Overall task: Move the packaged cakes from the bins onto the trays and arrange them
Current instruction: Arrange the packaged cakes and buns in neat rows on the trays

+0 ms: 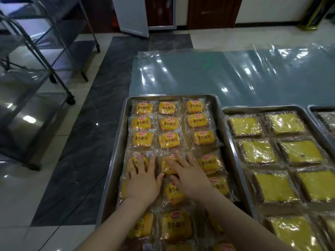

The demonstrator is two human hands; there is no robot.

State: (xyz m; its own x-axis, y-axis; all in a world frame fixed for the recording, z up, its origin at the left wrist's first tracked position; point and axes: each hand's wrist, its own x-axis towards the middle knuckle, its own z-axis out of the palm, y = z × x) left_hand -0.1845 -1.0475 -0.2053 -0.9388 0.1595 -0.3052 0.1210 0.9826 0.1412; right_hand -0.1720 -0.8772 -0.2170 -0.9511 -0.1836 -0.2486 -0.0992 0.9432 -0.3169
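A steel tray in front of me holds several small packaged cakes in clear wrappers with orange labels, laid in three columns. My left hand lies flat, fingers spread, on a packaged cake in the left column. My right hand lies flat, fingers apart, on a packaged cake in the middle column. Neither hand grips anything. To the right, a second tray holds several larger square yellow cakes in wrappers.
A third tray shows at the right edge. The trays rest on a clear plastic sheet spread over the tiled floor. Steel wheeled racks stand at the left. A white door and dark wooden doors are at the back.
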